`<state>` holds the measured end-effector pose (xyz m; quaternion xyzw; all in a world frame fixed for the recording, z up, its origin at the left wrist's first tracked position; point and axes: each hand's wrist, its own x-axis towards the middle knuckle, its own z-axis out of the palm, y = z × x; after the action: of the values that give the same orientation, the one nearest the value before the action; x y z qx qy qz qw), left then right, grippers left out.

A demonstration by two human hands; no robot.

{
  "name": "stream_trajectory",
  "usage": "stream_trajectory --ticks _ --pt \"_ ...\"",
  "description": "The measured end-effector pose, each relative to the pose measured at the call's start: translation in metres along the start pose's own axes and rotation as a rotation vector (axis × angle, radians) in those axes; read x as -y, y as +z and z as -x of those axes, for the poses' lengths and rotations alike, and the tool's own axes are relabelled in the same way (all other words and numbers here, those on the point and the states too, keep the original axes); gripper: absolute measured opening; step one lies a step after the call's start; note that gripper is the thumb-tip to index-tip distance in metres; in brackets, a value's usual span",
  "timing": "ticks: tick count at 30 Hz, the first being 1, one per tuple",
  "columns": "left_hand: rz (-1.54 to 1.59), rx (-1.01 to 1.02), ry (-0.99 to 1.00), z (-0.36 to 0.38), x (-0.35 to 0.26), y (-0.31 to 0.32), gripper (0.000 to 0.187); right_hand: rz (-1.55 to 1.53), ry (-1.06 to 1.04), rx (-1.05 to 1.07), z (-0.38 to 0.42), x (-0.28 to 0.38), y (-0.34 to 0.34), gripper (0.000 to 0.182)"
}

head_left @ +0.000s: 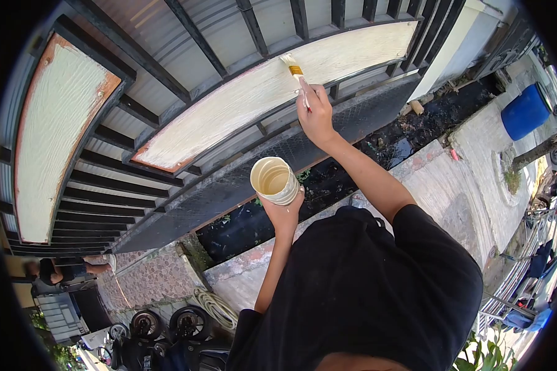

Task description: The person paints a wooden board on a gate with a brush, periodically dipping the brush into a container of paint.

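Paint can (275,180), a small cylindrical tin with its mouth open toward the camera, sits in the left hand (284,212) at the centre of the view; pale cream paint coats its inner wall and pools at the bottom. Left-hand fingers (298,195) curl closely around the can's lower side and base, holding it tilted, with the forearm rising from the person's black shirt (365,290). Farther out, the right hand (315,114) is closed tightly around the handle of a paintbrush (296,73) (the handle is mostly hidden within the fist), and the bristles touch the long cream panel (272,89) set into a dark metal gate (185,80). That panel is painted cream over most of its length, with a rust-orange edge showing at its lower left end. A second cream panel (56,136) with the same orange border stands apart at the left of the gate. Black horizontal bars run between and around both panels. Below the gate lies a dark drain channel (353,161) beside a concrete walkway (458,179). At the far right stands a blue barrel (526,111); at the lower left, motorcycle wheels (167,323) and a coiled hose (216,308) are visible.
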<state>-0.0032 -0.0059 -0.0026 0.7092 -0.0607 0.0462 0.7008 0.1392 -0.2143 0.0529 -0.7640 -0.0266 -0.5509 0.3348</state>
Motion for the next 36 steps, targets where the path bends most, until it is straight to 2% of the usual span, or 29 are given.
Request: stream_trajectory --ticks 1,3,5,7,12,14,18,20,24,27,29,36 --pt "-0.016 -0.003 -0.003 0.000 -0.001 0.000 0.086 -0.003 0.000 0.001 -0.005 0.009 -0.002 0.041" --pt "-0.031 -0.008 -0.010 0.001 -0.003 0.001 0.086 0.005 0.138 -0.004 -0.021 0.028 -0.010 0.035" --pt "-0.025 -0.045 0.062 0.001 -0.004 0.003 0.076 0.017 0.194 0.033 -0.037 0.038 -0.019 0.033" --pt "-0.028 -0.054 0.060 0.001 -0.004 0.004 0.075 0.034 0.282 0.080 -0.054 0.047 -0.029 0.031" --pt "0.001 -0.046 0.050 0.000 0.001 0.003 0.074 0.071 0.287 0.134 -0.073 0.035 -0.044 0.030" --pt "-0.023 0.014 0.021 -0.001 0.005 0.001 0.086 0.036 0.246 0.140 -0.076 0.031 -0.048 0.030" --pt "0.011 0.018 0.013 -0.002 0.000 0.004 0.087 0.042 0.297 0.178 -0.082 0.036 -0.062 0.029" --pt "0.036 0.014 0.007 -0.002 -0.001 0.006 0.087 0.044 0.313 0.122 -0.079 0.030 -0.061 0.030" --pt "0.027 0.030 0.016 -0.002 0.003 0.007 0.088 0.075 0.335 0.073 -0.067 0.027 -0.046 0.032" --pt "0.013 0.029 0.016 -0.003 -0.002 0.011 0.088 0.073 0.168 0.048 -0.045 0.024 -0.023 0.037" --pt "0.045 -0.039 0.063 0.000 -0.008 0.015 0.073 0.073 0.150 0.051 -0.032 0.028 -0.011 0.038" --pt "0.029 -0.049 0.067 0.001 -0.006 0.012 0.073 0.032 0.117 0.018 -0.012 0.039 0.019 0.039"
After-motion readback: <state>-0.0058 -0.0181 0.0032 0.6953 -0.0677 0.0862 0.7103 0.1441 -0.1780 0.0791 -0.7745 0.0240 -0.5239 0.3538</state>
